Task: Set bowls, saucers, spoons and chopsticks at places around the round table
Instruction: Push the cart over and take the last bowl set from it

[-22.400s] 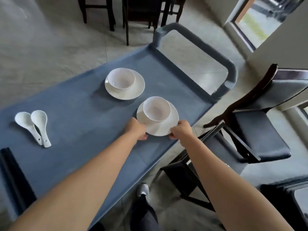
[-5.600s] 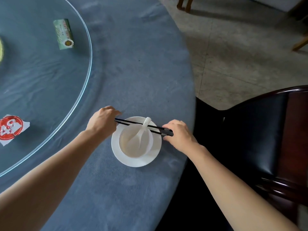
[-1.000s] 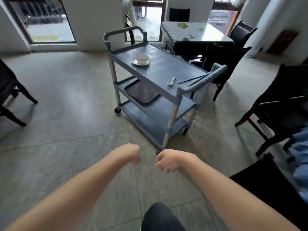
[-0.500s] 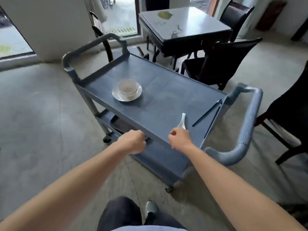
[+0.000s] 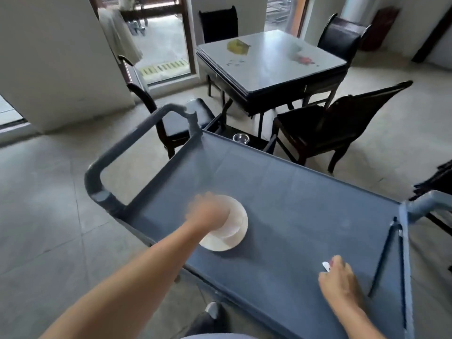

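1. Risk: tipping the bowl off its saucer, toward the cart's left end. Cause: hasty one-handed grab with the left hand, right on top of the bowl. Too blurred to tell whether it grips or only touches.
2. Risk: dropping the spoon, near the cart's front edge. Cause: thin hold on smooth ceramic. Right hand sits over it with fingers curled round it, only the white tip showing.
3. Risk: nudging the chopsticks, loose along the cart's right rim just beside the right hand.
4. Around: square table well beyond the cart's far side, dark chairs round it, a small stand with a metal cup just past the cart's far edge.
5. In the way: cart handle left of the bowl. Round table not in view, so likely a carry away from the cart with both hands loaded.
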`<action>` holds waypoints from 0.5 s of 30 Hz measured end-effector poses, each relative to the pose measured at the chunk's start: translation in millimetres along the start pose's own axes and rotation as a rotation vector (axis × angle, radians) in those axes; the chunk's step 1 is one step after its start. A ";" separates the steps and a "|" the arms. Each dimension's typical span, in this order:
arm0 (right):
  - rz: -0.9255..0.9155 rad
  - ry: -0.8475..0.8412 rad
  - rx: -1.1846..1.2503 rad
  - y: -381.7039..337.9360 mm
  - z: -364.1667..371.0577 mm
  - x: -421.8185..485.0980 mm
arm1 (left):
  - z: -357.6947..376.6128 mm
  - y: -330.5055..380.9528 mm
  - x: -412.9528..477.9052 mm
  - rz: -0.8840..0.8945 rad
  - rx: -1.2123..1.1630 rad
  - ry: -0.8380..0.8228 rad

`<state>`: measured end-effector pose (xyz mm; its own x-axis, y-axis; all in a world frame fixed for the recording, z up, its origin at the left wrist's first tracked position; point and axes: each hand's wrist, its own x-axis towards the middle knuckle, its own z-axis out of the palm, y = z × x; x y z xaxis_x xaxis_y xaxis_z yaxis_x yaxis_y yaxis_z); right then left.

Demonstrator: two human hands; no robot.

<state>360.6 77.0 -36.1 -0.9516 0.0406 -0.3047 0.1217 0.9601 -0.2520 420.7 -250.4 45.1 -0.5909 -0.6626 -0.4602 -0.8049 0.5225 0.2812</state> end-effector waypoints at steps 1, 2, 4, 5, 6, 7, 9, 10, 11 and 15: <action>0.034 0.007 0.005 -4.7 2.5 4.3 | -1.4 -1.4 10.0 0.003 -0.018 -0.051; 0.066 0.003 0.001 -9.7 3.7 8.3 | -3.6 -2.0 18.2 0.008 -0.022 -0.107; 0.076 -0.006 -0.008 -19.8 4.1 14.1 | -5.4 -0.3 28.3 -0.014 -0.079 -0.271; 0.052 -0.004 -0.008 -24.4 4.9 17.1 | -4.7 1.5 31.3 -0.054 -0.148 -0.372; 0.025 -0.006 -0.011 -30.0 4.6 21.3 | -4.3 4.7 33.9 -0.097 -0.221 -0.461; 0.007 -0.028 -0.025 -35.8 3.8 25.3 | -2.5 8.6 36.5 -0.130 -0.287 -0.521; 0.014 -0.093 -0.041 -44.3 1.5 32.5 | 7.9 19.1 40.5 -0.179 -0.421 -0.593; 0.031 -0.116 -0.024 -46.7 -0.5 35.1 | 14.3 26.4 38.9 -0.192 -0.486 -0.621; 0.047 -0.126 -0.001 -46.2 -3.2 36.4 | 22.3 35.1 36.7 -0.185 -0.521 -0.636; 0.095 -0.109 0.136 -27.3 -15.1 36.9 | 49.5 79.2 25.2 -0.064 -0.448 -0.574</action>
<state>317.9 56.5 -26.6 -0.8989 0.0916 -0.4285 0.2532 0.9067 -0.3374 344.8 -199.1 14.0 -0.5192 -0.2351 -0.8217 -0.8547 0.1411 0.4997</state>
